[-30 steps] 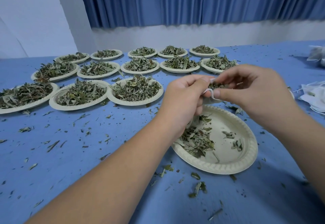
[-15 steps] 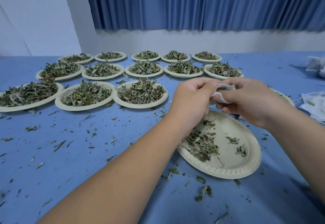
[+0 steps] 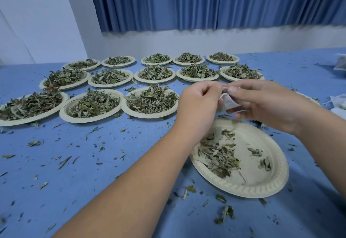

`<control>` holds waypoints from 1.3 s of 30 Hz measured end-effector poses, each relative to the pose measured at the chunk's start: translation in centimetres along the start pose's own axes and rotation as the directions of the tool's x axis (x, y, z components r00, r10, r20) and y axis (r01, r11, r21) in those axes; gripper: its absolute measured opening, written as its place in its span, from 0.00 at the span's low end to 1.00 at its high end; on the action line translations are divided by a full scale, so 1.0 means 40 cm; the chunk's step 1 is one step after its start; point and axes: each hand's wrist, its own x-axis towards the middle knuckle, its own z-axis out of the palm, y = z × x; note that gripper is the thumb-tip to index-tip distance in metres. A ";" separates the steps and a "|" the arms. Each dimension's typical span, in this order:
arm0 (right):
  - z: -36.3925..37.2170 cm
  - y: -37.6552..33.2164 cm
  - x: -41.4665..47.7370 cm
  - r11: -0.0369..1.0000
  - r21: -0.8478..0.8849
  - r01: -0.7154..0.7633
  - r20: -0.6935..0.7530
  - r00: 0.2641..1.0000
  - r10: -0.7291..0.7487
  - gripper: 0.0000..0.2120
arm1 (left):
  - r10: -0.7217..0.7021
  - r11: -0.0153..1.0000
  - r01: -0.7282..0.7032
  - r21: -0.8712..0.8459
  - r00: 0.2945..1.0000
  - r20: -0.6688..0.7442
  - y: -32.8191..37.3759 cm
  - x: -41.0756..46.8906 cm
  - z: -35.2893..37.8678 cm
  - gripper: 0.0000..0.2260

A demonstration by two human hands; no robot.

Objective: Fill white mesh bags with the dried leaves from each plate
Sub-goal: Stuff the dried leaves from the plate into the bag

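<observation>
A small white mesh bag [image 3: 228, 102] hangs between my two hands above the near plate. My left hand [image 3: 198, 105] pinches its top left edge. My right hand [image 3: 262, 105] pinches the top right edge, and its lower fingers curl under the bag. The cream paper plate [image 3: 262, 181] below holds a small heap of dried leaves [image 3: 219, 155] on its left side and a few scraps on the right. The bag's contents are hidden by my fingers.
Several cream plates heaped with dried leaves [image 3: 151, 101] stand in three rows across the blue table [image 3: 93, 163], left and behind my hands. Leaf crumbs are scattered over the cloth. More white bags [image 3: 337, 105] lie at the right edge. A blue curtain hangs behind.
Both hands have shifted slightly and now stretch the bag's top between them; the leaves seen at its mouth a second ago no longer show. The camera has tilted a little.
</observation>
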 end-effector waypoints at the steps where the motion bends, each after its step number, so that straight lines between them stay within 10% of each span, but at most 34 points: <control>1: -0.005 0.000 -0.004 1.000 0.029 0.006 0.024 1.000 -0.007 0.21 | -0.005 1.000 0.005 0.002 1.000 0.004 0.000 -0.001 -0.001 0.09; 9: 0.009 0.001 -0.013 0.999 -0.009 0.041 -0.078 0.996 -0.041 0.15 | 0.004 0.996 -0.004 0.085 1.000 0.007 0.010 -0.013 -0.005 0.08; 19: 0.053 0.010 -0.018 0.847 -0.519 0.111 -0.346 0.879 -0.328 0.03 | 0.127 0.936 -0.135 0.326 0.991 0.045 0.017 -0.032 0.000 0.04; 27: 0.013 -0.005 -0.018 0.984 -0.090 0.154 -0.102 0.981 -0.163 0.08 | 0.155 0.927 -0.125 0.353 0.986 -0.057 0.023 -0.019 -0.026 0.13; 39: 0.040 0.006 -0.019 0.893 -0.402 0.200 -0.345 0.871 -0.350 0.10 | 0.186 0.848 -0.195 0.492 0.980 0.067 0.009 -0.006 -0.046 0.08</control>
